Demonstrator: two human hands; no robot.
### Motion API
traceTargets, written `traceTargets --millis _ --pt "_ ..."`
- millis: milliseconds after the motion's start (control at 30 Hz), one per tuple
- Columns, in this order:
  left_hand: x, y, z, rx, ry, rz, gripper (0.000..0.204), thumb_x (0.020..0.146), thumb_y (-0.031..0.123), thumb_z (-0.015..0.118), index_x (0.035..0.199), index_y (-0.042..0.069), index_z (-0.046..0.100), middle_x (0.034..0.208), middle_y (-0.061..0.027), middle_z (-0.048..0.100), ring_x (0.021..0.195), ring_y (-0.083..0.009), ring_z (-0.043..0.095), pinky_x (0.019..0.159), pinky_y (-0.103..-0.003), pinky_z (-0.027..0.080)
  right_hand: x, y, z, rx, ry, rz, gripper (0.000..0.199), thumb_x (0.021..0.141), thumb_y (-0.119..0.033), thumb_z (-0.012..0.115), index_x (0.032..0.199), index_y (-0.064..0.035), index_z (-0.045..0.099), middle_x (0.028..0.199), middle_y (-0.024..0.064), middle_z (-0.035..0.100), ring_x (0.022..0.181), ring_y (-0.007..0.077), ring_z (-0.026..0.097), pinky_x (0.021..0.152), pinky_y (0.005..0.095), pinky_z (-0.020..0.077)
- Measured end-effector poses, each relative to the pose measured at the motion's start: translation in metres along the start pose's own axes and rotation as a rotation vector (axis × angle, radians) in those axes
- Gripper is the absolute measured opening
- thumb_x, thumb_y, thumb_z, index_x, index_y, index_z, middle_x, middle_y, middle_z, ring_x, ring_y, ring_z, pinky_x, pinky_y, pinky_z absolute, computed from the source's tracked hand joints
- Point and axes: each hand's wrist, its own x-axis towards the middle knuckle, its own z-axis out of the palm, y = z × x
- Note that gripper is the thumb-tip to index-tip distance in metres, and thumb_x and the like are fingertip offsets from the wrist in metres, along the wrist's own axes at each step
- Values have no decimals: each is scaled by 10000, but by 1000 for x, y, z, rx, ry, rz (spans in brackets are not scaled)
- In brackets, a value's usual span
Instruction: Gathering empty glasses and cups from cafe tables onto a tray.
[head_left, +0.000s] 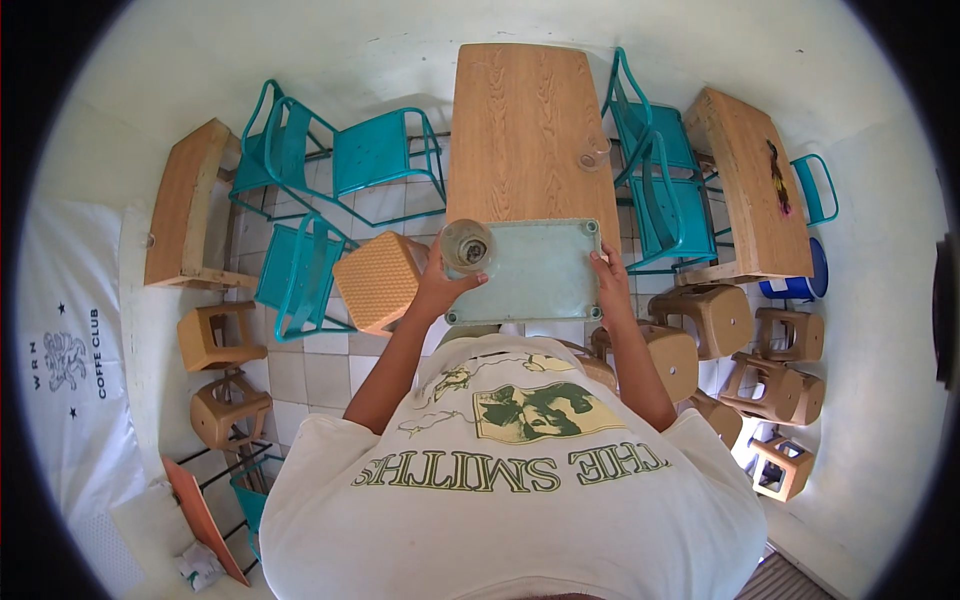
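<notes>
I hold a pale green rectangular tray point(545, 275) at the near end of a long wooden table point(520, 130). A clear glass point(467, 243) with dark residue in its bottom stands at the tray's far left corner. My left hand point(437, 288) is closed on the tray's left side, thumb over the top beside the glass; its other fingers are partly hidden. My right hand point(610, 280) grips the right edge, thumb on top and the other fingers outside and below. Farther off, another clear glass point(593, 153) rests near the table's right edge.
Teal metal chairs point(370, 152) flank the table on both sides. A woven-pattern tan stool point(378, 282) stands just left of my left forearm, and several brown plastic stools point(715, 320) crowd the right. Side tables point(185, 205) line the walls; a blue round container point(805, 270) sits at right.
</notes>
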Motion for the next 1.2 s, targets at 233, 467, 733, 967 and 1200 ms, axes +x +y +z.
traceTargets --millis 233,467,733,967,1200 --pt "69 -30 -4 -90 -147 50 1016 624 147 852 1423 52 233 1319 -109 458 1239 -215 428 1040 -354 354 62 28 -6 -50 47 -45 450 906 -200 603 1306 -50 461 921 27 579 828 84 530 732 227 433" --pt "128 -65 -16 -45 -159 -33 993 627 126 848 1406 73 235 1307 -81 458 1225 -201 431 1037 -349 354 124 60 -7 -266 108 -65 411 895 -189 616 1270 -48 528 799 -19 535 719 73 483 652 227 415" --pt "162 -43 -26 -164 -202 -233 1064 603 142 863 1428 69 197 1321 -95 438 1234 -214 417 1047 -360 346 170 114 -7 -581 235 -128 382 835 -162 643 1192 -37 585 794 87 570 691 168 542 647 302 463" --pt "202 -107 -37 -24 -256 -232 1075 572 127 876 1407 83 200 1315 -91 434 1246 -231 407 1041 -369 354 207 147 -6 -643 282 -69 349 821 -161 636 1151 -50 610 785 131 598 702 239 579 659 366 475" --pt "240 -146 -29 -30 -293 -269 1110 543 148 890 1401 71 191 1283 -113 460 1237 -249 420 1035 -383 355 241 131 0 -881 299 16 316 849 -135 578 1153 -56 608 778 147 634 694 244 610 668 361 484"
